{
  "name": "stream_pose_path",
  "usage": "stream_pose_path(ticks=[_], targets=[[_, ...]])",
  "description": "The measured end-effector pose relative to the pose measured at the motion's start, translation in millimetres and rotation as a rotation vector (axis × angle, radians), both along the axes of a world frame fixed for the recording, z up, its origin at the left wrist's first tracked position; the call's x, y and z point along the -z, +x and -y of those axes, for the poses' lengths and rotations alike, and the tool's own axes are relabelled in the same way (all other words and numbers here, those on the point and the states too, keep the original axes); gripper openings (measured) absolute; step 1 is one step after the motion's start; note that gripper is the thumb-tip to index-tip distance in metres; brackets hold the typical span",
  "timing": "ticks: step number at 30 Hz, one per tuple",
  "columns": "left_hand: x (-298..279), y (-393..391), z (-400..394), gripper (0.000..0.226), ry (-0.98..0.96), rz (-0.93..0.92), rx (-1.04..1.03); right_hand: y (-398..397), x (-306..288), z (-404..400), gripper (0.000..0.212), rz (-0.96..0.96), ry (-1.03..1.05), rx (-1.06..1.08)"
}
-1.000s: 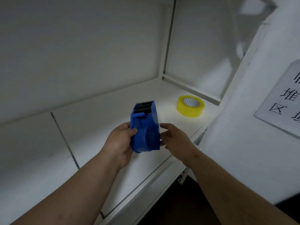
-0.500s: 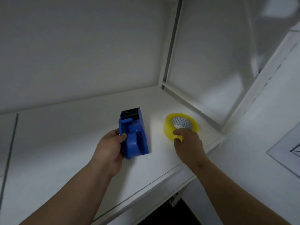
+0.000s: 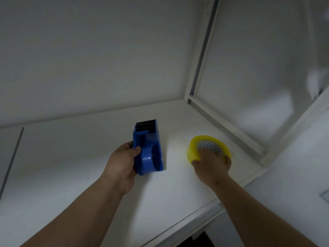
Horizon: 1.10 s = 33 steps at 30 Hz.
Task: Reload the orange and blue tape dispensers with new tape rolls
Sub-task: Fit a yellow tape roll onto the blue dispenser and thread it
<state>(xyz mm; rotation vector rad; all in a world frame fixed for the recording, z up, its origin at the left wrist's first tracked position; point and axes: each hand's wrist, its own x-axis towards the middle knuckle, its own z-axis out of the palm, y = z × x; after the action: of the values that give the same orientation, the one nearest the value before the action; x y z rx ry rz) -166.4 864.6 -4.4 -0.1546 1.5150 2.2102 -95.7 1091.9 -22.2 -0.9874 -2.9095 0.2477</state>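
A blue tape dispenser [image 3: 149, 148] stands on the white shelf [image 3: 71, 157], its serrated cutter end pointing away from me. My left hand [image 3: 122, 163] grips its near left side, thumb on the front face. To the right lies a yellow tape roll [image 3: 207, 142] with a patterned core, flat on the shelf near the right corner. My right hand [image 3: 211, 164] grips the near half of the roll, fingers curled over its rim on both sides. No orange dispenser is in view.
The shelf's back wall [image 3: 106, 59] and a right side panel with a white frame rail [image 3: 226, 122] close in the corner. The shelf's front edge [image 3: 195, 218] runs below my arms. A dark seam [image 3: 12, 157] crosses the shelf at far left.
My right hand left the dispenser, reached to the yellow roll and closed around it. My left hand set the dispenser down on the shelf and keeps holding it.
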Motion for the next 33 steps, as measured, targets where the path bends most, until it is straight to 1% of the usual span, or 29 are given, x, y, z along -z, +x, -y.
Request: stream_pose_path(ticks=[4, 6, 7, 8, 10, 12, 13, 15, 19, 23, 27, 29, 31, 33], targets=[[1.2, -5.1, -4.9, 0.030, 0.041, 0.014, 0.006, -1.7, -14.6, 0.8, 0.033, -0.149, -0.116, 0.042], [-2.5, -3.7, -6.8, 0.041, 0.068, 0.022, -0.006, -0.8, -22.4, 2.2, 0.028, -0.291, -0.274, 0.012], [-5.1, -2.0, -7.3, 0.050, 0.079, 0.026, -0.021, 0.8, -25.6, 3.9, 0.023, -0.390, -0.418, -0.008], [-7.8, 0.2, -7.8, 0.058, 0.088, 0.031, -0.043, 3.4, -29.4, 6.4, 0.018, -0.498, -0.604, -0.025], [-13.5, 4.8, -7.9, 0.068, 0.108, 0.028, -0.098, 9.4, -36.5, 13.1, 0.007, -0.671, -0.988, -0.043], [-19.1, 11.4, -6.4, 0.069, 0.123, -0.011, -0.131, 14.0, -40.4, 19.2, 0.006, -0.740, -1.274, -0.054], [-21.7, 15.5, -5.2, 0.068, 0.125, -0.035, -0.140, 15.5, -41.8, 21.4, 0.007, -0.749, -1.358, -0.077], [-26.0, 23.8, -1.6, 0.063, 0.119, -0.071, -0.164, 18.4, -45.8, 25.8, 0.011, -0.740, -1.430, -0.140], [-28.9, 42.7, 3.2, 0.053, 0.085, -0.106, -0.215, 30.3, -56.4, 31.8, 0.023, -0.732, -1.456, -0.264], [-34.8, 71.1, 2.0, 0.036, 0.038, -0.155, -0.245, 47.9, -66.5, 39.5, 0.043, -0.694, -1.614, -0.372], [-42.6, 96.0, 1.6, 0.015, 0.023, -0.181, -0.258, 65.7, -68.3, 47.0, 0.046, -0.648, -1.662, -0.438], [-45.6, 105.4, 2.3, 0.008, -0.015, -0.219, -0.233, 73.0, -67.1, 51.3, 0.045, -0.645, -1.676, -0.481], [-47.4, 114.5, 2.3, 0.015, -0.046, -0.256, -0.207, 78.2, -66.9, 56.5, 0.042, -0.646, -1.683, -0.504], [-50.7, 123.9, 3.6, 0.028, -0.060, -0.274, -0.185, 80.7, -67.7, 61.7, 0.043, -0.647, -1.681, -0.504]])
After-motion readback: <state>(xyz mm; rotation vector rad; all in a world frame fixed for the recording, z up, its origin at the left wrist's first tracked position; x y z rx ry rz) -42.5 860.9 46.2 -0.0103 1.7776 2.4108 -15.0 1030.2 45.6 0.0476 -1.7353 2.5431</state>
